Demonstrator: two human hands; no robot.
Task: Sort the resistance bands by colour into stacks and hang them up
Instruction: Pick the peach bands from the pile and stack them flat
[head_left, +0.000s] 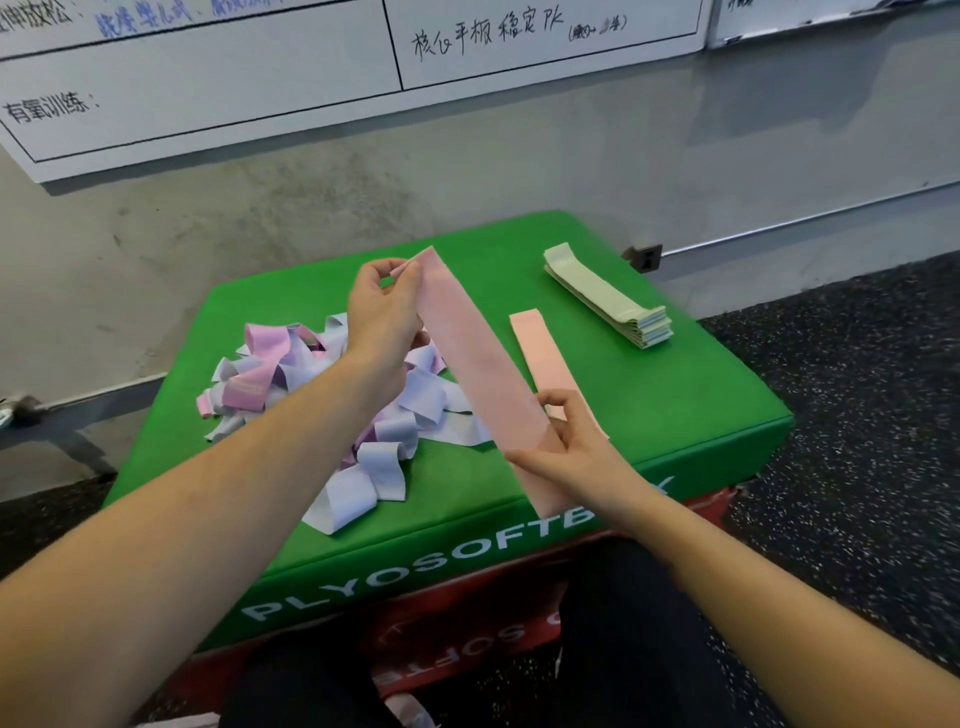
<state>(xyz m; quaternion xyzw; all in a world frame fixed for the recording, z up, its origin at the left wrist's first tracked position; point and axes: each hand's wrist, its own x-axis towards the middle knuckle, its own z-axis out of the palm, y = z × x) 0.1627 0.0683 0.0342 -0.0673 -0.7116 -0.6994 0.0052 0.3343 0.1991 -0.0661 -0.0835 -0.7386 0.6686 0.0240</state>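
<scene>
Head view looks down on a grey concrete wall (467, 171) carrying a large whiteboard (260, 78) with handwritten characters, and beside it a dark speckled floor (857, 415). Against the wall stands a green soft plyo box (649, 395), its front face printed in white letters, stacked on a red box (467, 639) of the same kind.

On the green top, towards the left, lies a loose heap of tangled bands (363, 410), mostly pale lavender with some pink-purple ones mixed in. At the far right corner sits a neat stack of light green bands (608, 296), laid flat and aligned. Between that stack and the heap, a single pink band (545, 353) lies flat on the box, its near end hidden behind the right hand.

Above the box, both hands hold one long pink band (478, 364) stretched out flat and slanting from upper left to lower right, clear of the surface. The left hand (382, 317) pinches the far end between thumb and fingertips, above the heap. The right hand (582, 452) pinches the near end, thumb on top and fingers curled beneath, just over the flat pink band.
</scene>
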